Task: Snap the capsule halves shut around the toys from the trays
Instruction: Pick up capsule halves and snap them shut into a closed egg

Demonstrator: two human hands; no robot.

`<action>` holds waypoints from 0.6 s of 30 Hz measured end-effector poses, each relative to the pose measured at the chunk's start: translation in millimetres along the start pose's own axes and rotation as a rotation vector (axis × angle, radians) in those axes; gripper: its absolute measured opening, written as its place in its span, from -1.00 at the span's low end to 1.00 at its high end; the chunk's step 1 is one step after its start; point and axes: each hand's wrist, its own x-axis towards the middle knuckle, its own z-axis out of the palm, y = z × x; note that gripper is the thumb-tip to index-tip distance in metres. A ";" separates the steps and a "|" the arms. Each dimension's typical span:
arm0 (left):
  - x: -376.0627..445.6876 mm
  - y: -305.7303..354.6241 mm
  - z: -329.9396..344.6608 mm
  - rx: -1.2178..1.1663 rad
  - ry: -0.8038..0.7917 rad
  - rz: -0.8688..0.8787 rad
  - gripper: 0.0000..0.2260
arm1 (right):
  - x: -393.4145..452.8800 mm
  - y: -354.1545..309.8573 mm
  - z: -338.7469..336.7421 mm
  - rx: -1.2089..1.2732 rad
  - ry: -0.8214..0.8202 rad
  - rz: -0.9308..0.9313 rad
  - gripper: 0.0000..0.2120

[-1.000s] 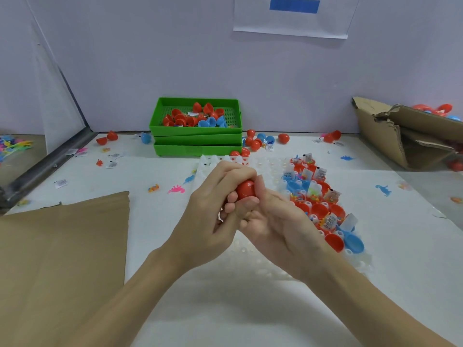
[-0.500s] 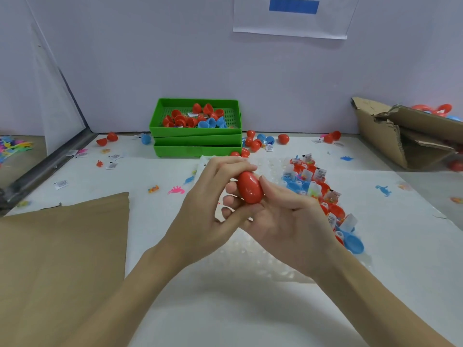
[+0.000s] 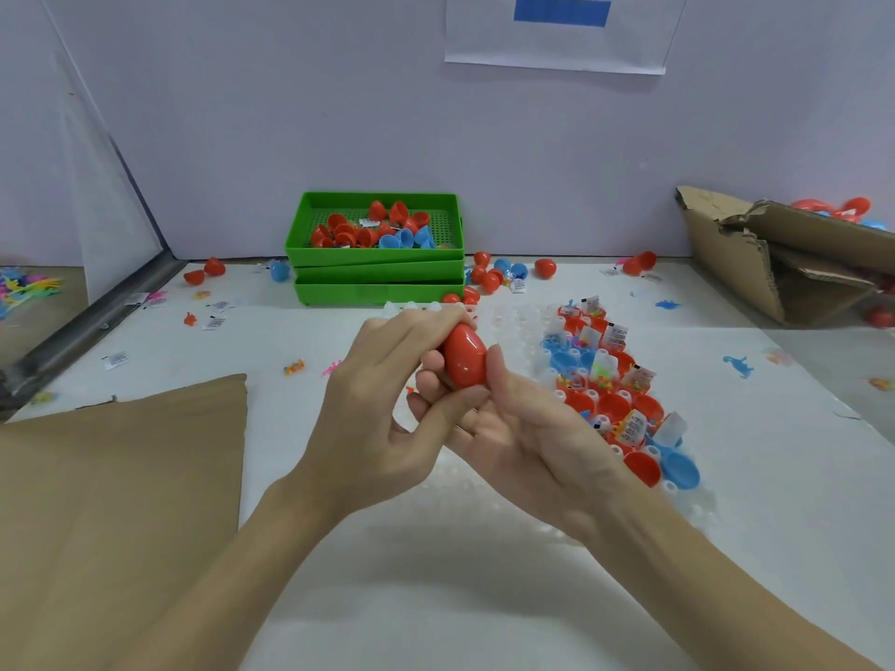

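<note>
A closed red egg-shaped capsule (image 3: 464, 356) is held upright between both hands over the middle of the table. My left hand (image 3: 382, 409) grips it from the left, fingers curled over its top and thumb under it. My right hand (image 3: 523, 438) cups it from below and the right, thumb against its side. Behind the hands lies a clear plastic tray (image 3: 697, 510) with rows of open red and blue capsule halves (image 3: 615, 404) holding small toys and paper slips. Much of the tray is hidden by my hands.
Stacked green trays (image 3: 378, 278) with red and blue halves stand at the back. Loose capsules (image 3: 494, 276) and small toys lie scattered around them. A brown paper sheet (image 3: 121, 501) covers the left front. A torn cardboard box (image 3: 784, 254) sits at the right.
The capsule has come further out of my hands and now shows almost whole, standing upright. Both hands have shifted slightly on it.
</note>
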 end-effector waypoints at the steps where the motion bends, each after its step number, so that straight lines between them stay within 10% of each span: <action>1: 0.0 -0.6 0.2 -0.001 0.000 -0.001 -0.60 | 1.0 1.1 -0.9 0.008 0.005 0.002 -0.63; 18: -1.5 -5.9 8.1 -0.119 -0.093 -0.116 -0.45 | 0.3 -11.9 -2.3 -0.181 0.170 -0.113 -0.69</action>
